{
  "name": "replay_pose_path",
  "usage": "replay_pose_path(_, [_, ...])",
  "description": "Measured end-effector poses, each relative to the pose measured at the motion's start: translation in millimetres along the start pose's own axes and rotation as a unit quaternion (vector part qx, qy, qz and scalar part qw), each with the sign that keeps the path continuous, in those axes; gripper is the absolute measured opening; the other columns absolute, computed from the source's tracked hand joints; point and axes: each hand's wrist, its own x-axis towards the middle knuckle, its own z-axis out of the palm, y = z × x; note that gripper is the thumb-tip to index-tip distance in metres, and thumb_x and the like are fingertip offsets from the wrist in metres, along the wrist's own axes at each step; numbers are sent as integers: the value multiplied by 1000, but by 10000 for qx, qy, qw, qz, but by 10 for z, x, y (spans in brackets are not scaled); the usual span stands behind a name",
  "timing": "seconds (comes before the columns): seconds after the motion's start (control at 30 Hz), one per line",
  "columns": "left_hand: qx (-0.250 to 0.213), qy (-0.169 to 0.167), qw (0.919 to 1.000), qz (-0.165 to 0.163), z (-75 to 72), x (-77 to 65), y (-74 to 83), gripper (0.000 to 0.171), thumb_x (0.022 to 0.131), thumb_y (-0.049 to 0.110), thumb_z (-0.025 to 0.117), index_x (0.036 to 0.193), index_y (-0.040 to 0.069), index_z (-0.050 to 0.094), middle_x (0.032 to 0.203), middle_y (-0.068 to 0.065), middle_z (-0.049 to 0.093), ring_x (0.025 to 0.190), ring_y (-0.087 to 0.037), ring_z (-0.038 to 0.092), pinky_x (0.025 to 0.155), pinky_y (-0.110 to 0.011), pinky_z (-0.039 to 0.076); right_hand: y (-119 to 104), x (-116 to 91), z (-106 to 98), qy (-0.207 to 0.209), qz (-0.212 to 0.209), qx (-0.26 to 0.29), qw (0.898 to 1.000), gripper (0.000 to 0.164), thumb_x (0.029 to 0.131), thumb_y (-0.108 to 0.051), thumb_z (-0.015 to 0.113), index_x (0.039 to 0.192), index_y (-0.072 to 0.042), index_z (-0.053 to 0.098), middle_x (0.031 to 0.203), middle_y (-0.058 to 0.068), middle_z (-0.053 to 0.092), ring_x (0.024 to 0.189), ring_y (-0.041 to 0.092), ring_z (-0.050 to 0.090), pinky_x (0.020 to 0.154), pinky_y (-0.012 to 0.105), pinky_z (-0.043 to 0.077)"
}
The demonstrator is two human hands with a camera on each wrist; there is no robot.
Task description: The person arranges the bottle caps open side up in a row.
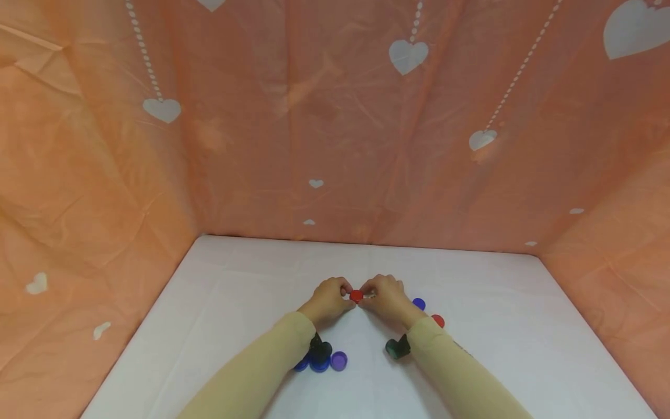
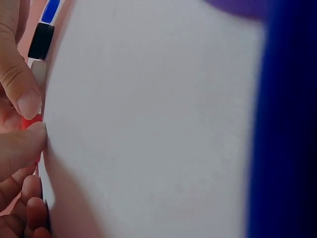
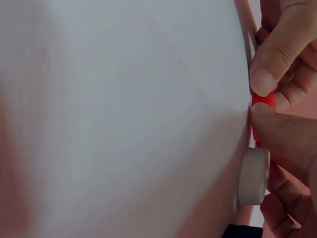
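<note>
Near the middle of the white table, my left hand (image 1: 328, 297) and right hand (image 1: 387, 298) meet at a red bottle cap (image 1: 356, 295). Each pinches it from its own side. In the right wrist view the thumbs almost meet in front of the red cap (image 3: 263, 99) and cover much of it. Whether a second red piece lies beneath cannot be told. A white cap (image 3: 254, 176) stands by the right hand's fingers, with a black cap (image 2: 41, 40) beyond it in the left wrist view.
Right of the right forearm lie a blue cap (image 1: 419, 304) and a red cap (image 1: 438, 320). By the left forearm are a purple cap (image 1: 339, 361) and blue caps (image 1: 320, 365), partly hidden by the black wrist camera (image 1: 320, 350). An orange curtain (image 1: 335, 145) encloses the table.
</note>
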Motion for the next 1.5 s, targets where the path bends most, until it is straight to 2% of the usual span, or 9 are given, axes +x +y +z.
replay_pose_path(0.1, [-138, -69, 9999, -15, -22, 2, 2, 19, 83, 14, 76, 96, 8, 62, 87, -3, 56, 82, -19, 51, 76, -37, 42, -17, 3, -1, -13, 30, 54, 10000, 18, 81, -23, 78, 97, -15, 74, 91, -6, 65, 94, 22, 51, 86, 48, 31])
replay_pose_path(0.37, [-582, -210, 9972, 410, -151, -77, 13, 15, 87, 7, 70, 99, 2, 61, 84, 1, 63, 81, -13, 59, 79, -33, 48, -96, -26, -42, 194, 143, 384, 9990, 18, 83, -30, 77, 97, -20, 72, 93, -9, 64, 97, 21, 48, 86, 44, 30])
replay_pose_path(0.47, [-556, -150, 9970, 511, -208, -154, 13, 17, 89, 10, 70, 103, 4, 63, 88, 2, 63, 82, -12, 59, 77, -30, 49, -163, -85, -49, 291, 191, 556, 9978, 15, 84, -32, 76, 96, -23, 72, 95, -9, 63, 100, 21, 48, 89, 45, 31])
replay_pose_path(0.7, [-519, -106, 9964, 668, -309, -430, 28, 17, 88, 16, 72, 104, 11, 66, 89, 6, 63, 83, -13, 57, 72, -30, 48, -297, -328, -9, 393, -70, 1217, 9918, 18, 86, -34, 73, 102, -25, 72, 100, -10, 65, 107, 22, 52, 100, 56, 27])
replay_pose_path(0.93, [-600, -239, 9948, 793, -290, -610, -10, 16, 89, 17, 72, 103, 12, 66, 89, 8, 63, 83, -11, 58, 72, -29, 48, -327, -499, 71, 209, -77, 1585, 9871, 26, 88, -39, 70, 110, -25, 68, 104, -9, 62, 107, 19, 54, 95, 52, 40])
replay_pose_path(1.13, [-456, -120, 9949, 897, -272, -632, -30, 15, 89, 17, 71, 103, 12, 68, 88, 7, 63, 81, -12, 56, 71, -29, 46, -343, -536, 98, 280, -138, 1642, 9859, 27, 89, -39, 69, 111, -23, 67, 103, -10, 63, 103, 17, 56, 94, 50, 41])
replay_pose_path(1.27, [-427, -83, 9949, 911, -271, -652, -31, 17, 89, 21, 71, 103, 12, 69, 87, 8, 63, 79, -11, 55, 69, -28, 46, -340, -551, 115, 296, -176, 1649, 9857, 28, 89, -40, 68, 111, -21, 66, 102, -10, 64, 97, 15, 57, 87, 44, 45])
replay_pose_path(1.4, [-562, -70, 9944, 891, -262, -671, -29, 17, 90, 23, 70, 103, 13, 69, 87, 8, 63, 79, -11, 56, 68, -28, 47, -317, -567, 132, 370, -213, 1596, 9863, 26, 91, -39, 66, 110, -22, 66, 99, -12, 65, 88, 12, 58, 77, 34, 47])
replay_pose_path(1.5, [-740, -88, 9940, 801, -246, -684, -28, 16, 91, 26, 69, 102, 14, 68, 87, 8, 64, 80, -10, 58, 69, -28, 49, -309, -585, 138, 485, -239, 1601, 9856, 22, 92, -38, 65, 108, -24, 67, 96, -14, 65, 83, 11, 57, 72, 30, 47])
